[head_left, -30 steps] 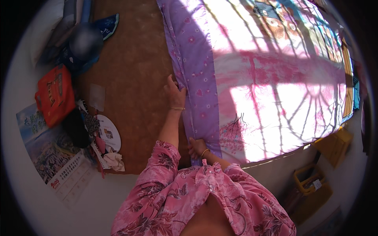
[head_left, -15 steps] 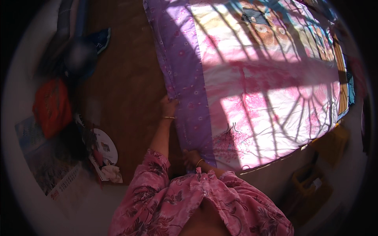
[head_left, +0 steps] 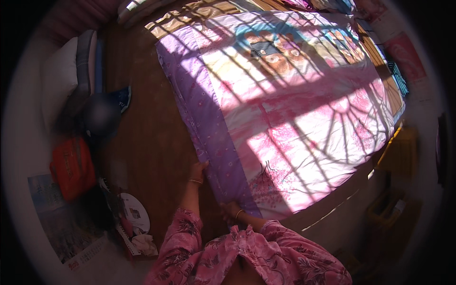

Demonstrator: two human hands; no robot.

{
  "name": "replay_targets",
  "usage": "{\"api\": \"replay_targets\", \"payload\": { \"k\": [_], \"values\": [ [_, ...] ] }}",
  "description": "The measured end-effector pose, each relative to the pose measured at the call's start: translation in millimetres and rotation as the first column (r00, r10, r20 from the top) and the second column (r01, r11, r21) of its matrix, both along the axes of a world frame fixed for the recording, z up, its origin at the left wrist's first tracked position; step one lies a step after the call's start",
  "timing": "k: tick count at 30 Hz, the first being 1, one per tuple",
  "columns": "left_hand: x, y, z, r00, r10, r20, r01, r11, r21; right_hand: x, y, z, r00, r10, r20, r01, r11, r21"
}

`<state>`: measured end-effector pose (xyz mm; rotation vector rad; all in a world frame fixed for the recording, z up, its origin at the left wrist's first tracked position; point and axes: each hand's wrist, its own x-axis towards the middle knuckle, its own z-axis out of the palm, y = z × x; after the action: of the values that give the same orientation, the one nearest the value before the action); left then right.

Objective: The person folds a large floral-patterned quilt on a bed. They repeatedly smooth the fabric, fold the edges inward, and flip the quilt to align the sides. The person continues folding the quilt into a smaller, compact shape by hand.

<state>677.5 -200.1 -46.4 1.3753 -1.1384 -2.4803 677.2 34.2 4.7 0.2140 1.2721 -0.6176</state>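
Note:
A quilt (head_left: 285,128) with a purple flowered border, pink trees and printed bears lies spread over a brown bed surface (head_left: 142,142). At the border's left edge, my left hand (head_left: 198,171) is closed on the fabric, a bangle at its wrist. Closer to me, my right hand (head_left: 231,210) grips the quilt's near left corner; its fingers are in shadow and partly hidden. Both forearms come out of pink patterned sleeves.
Pillows (head_left: 61,80), a red bag (head_left: 73,168), a round white fan (head_left: 134,213) and a picture calendar (head_left: 61,218) sit along the left. Yellow crates (head_left: 396,152) stand beyond the quilt's right edge. Barred shadows cross the quilt.
My view has tilted up, so the quilt's far edge and the pillows now show. Both hands remain at the same stretch of purple border.

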Motion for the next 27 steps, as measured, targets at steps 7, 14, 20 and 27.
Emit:
{"api": "replay_targets", "payload": {
  "k": [7,14,20,27],
  "values": [
    [48.8,44.8,-27.8,0.956,-0.285,0.07,0.275,0.954,0.121,10.8,3.0,-35.0,0.999,-0.051,0.011,0.052,0.988,-0.147],
    [78.8,61.1,-14.3,0.847,-0.529,0.046,0.53,0.848,-0.004,11.1,2.5,18.5,0.91,-0.185,-0.371,0.127,0.976,-0.176],
    [89.8,115.3,15.7,0.778,-0.624,0.068,0.628,0.773,-0.089,45.4,39.8,9.9,0.769,-0.302,-0.564,0.105,0.929,-0.354],
    [91.3,121.0,21.3,0.773,-0.567,0.285,0.633,0.662,-0.4,76.4,65.6,8.2,0.292,-0.285,-0.913,-0.303,0.878,-0.371]
  ]
}}
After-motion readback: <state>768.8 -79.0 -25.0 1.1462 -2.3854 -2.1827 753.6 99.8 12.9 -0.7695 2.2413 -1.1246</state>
